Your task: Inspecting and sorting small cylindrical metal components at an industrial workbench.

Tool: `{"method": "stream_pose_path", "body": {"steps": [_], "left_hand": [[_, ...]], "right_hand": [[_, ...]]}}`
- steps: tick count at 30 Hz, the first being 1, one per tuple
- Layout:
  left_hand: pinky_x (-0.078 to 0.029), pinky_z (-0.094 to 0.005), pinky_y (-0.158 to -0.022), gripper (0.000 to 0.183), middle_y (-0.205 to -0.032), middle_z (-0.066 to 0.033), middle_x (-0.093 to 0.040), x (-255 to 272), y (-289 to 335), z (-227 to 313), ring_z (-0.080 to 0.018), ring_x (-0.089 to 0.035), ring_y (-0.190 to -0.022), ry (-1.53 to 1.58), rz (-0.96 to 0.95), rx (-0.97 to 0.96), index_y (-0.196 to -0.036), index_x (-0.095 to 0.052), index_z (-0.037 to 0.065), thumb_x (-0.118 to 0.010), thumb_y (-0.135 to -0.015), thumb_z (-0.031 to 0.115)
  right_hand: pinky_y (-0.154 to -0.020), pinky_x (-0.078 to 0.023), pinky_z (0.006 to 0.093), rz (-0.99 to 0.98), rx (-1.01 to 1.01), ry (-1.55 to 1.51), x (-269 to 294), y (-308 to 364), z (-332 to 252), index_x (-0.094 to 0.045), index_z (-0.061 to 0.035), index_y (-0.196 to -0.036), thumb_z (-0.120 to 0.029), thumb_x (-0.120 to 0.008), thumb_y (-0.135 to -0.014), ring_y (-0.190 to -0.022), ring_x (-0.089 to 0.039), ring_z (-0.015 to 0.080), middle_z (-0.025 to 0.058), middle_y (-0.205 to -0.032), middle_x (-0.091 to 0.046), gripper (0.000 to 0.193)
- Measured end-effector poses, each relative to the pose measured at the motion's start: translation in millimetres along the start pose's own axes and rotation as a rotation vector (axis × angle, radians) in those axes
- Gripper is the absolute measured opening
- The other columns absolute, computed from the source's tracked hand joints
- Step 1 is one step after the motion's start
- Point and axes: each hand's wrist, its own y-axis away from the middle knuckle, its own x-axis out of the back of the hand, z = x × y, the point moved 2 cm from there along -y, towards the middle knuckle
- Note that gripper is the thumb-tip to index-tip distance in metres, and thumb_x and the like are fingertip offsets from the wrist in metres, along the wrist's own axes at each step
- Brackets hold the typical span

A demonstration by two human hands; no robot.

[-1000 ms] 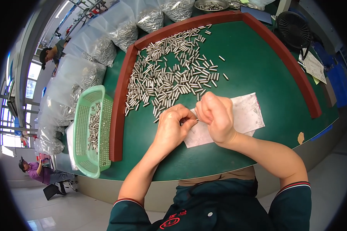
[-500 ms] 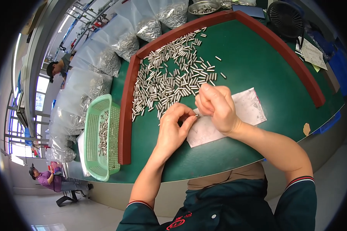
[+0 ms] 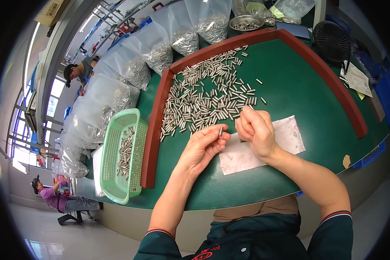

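My left hand (image 3: 203, 147) pinches a small shiny metal pin (image 3: 221, 131) between thumb and fingertips, with the pin standing nearly upright. Close to its right, my right hand (image 3: 258, 134) is closed, its fingers curled in. Whatever those fingers hold, if anything, is hidden. Under the hands lies a white, grey-smudged cloth (image 3: 288, 135) on the green tabletop. Just beyond them spreads a loose heap of metal pins (image 3: 203, 104), with a few strays at its right side.
Red-brown rails (image 3: 154, 143) border the work surface. Left of them stands a green plastic basket (image 3: 138, 158) with more pins. Clear bags of pins (image 3: 158, 56) line the far left. A metal bowl (image 3: 246, 24), black fan (image 3: 332, 41) and papers (image 3: 355, 78) lie behind. Two people are at left.
The left hand has turned, so its palm side and the pin now show more. The right hand stays closed beside it. The whole view has shifted slightly.
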Motion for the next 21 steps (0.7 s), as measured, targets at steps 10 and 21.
{"method": "stream_pose_path", "body": {"steps": [10, 21], "left_hand": [[-0.043, -0.0242, -0.062, 0.028, -0.079, -0.0078, -0.056, 10, -1, 12, -0.0132, -0.051, -0.068, 0.095, 0.157, -0.165, -0.085, -0.051, 0.005, -0.047, -0.089, 0.032], [-0.035, -0.03, -0.044, 0.014, -0.048, -0.006, -0.043, -2, 0, 18, -0.0157, -0.043, -0.043, -1.439, 0.554, -0.626, -0.072, -0.059, 0.001, -0.067, -0.069, 0.012]], "right_hand": [[-0.039, -0.018, 0.0228, -0.04, -0.003, -0.046, 6, -1, 1, -0.027, -0.0096, -0.051, -0.024, -0.037, -0.091, -0.041, -0.023, 0.0052, -0.0035, -0.046, -0.027, 0.043], [-0.039, -0.018, 0.0224, -0.007, -0.005, -0.023, 5, -1, 1, -0.027, -0.01, -0.051, -0.026, -0.036, -0.091, -0.04, -0.023, 0.0053, -0.0027, -0.044, -0.029, 0.044]]}}
